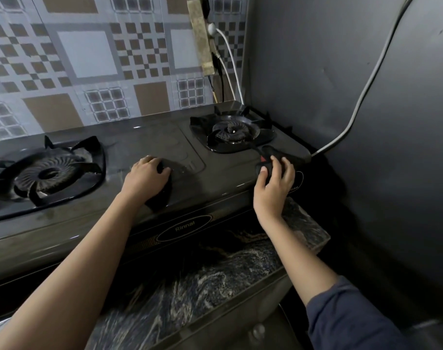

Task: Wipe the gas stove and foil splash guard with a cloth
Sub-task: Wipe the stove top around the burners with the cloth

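Wiping looks midway: left hand [146, 176] presses a dark cloth [162, 195] flat mid-stove [215, 173]; right hand [274, 184] curls around a dark object (unclear); far foil splash guard [89, 59] likely remains.

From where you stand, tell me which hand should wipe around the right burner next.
Right. The right hand holds the dark cloth at the stove's front right corner, just below the right burner. The left hand rests mid-stove, farther away.
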Demonstrator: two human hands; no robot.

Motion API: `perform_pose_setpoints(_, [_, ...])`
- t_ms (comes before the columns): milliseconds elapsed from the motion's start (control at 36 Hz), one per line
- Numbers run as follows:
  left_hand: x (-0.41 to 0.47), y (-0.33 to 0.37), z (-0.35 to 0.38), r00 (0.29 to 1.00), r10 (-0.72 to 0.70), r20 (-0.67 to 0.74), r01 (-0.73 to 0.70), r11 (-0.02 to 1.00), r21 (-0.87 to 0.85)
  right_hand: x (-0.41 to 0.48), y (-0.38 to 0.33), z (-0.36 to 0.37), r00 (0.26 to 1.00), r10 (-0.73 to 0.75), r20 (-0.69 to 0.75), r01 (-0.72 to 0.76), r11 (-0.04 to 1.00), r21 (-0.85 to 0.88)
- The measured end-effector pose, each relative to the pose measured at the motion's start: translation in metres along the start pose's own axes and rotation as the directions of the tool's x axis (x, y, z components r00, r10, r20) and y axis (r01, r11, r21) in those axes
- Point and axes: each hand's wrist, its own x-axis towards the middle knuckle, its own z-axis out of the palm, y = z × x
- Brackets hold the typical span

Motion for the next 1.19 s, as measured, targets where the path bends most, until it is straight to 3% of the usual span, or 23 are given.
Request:
perform_pose_setpoints(139, [-0.004, -0.004, -0.003, 0.999, 0.03, 0.011, -0.03, 1.0, 0.001, -0.024, -0.018, 0.002, 0.961, -0.256, 0.105, 0.257, 0.966, 0.001])
perform_pose_setpoints(250, [-0.006, -0.004, -0.006, 0.999, 0.035, 0.033, -0.035, 0.999, 0.009, -0.026, -0.023, -0.008, 0.835, -0.463, 0.298, 0.466, 0.882, 0.066])
perform_pose_setpoints(361, [-0.007, -0.006, -0.007, 0.998, 0.031, 0.045, -0.032, 0.999, 0.015, -0.005, -0.011, -0.025, 0.715, -0.543, 0.44, 0.57, 0.817, 0.083])
perform_pose_setpoints(417, [-0.008, -0.006, -0.007, 0.998, 0.037, 0.045, -0.037, 0.999, 0.013, 0.007, -0.002, -0.031, 0.739, -0.494, 0.458, 0.535, 0.844, 0.047])
perform_pose_setpoints(583, [-0.011, -0.004, -0.007, 0.999, 0.031, 0.037, -0.031, 0.999, 0.014, 0.048, 0.017, -0.037, 0.909, -0.241, 0.339, 0.302, 0.943, -0.14])
perform_pose_setpoints(694, [-0.012, -0.002, -0.007, 0.999, 0.017, 0.028, -0.017, 1.0, 0.013, 0.08, 0.014, -0.036, 0.913, -0.093, 0.398, 0.221, 0.932, -0.289])
perform_pose_setpoints(833, [-0.016, 0.003, -0.008, 1.0, -0.016, 0.018, 0.016, 0.999, 0.03, 0.11, 0.009, -0.029, 0.855, 0.033, 0.518, 0.191, 0.908, -0.372])
perform_pose_setpoints(972, [-0.018, 0.002, -0.007, 1.0, -0.025, -0.002, 0.025, 1.0, 0.009, 0.104, 0.007, -0.026, 0.863, -0.054, 0.502, 0.283, 0.876, -0.39])
perform_pose_setpoints(1194, [-0.023, 0.002, -0.009, 0.998, -0.059, 0.008, 0.058, 0.998, 0.01, 0.057, -0.018, -0.017, 0.814, -0.297, 0.498, 0.431, 0.884, -0.178])
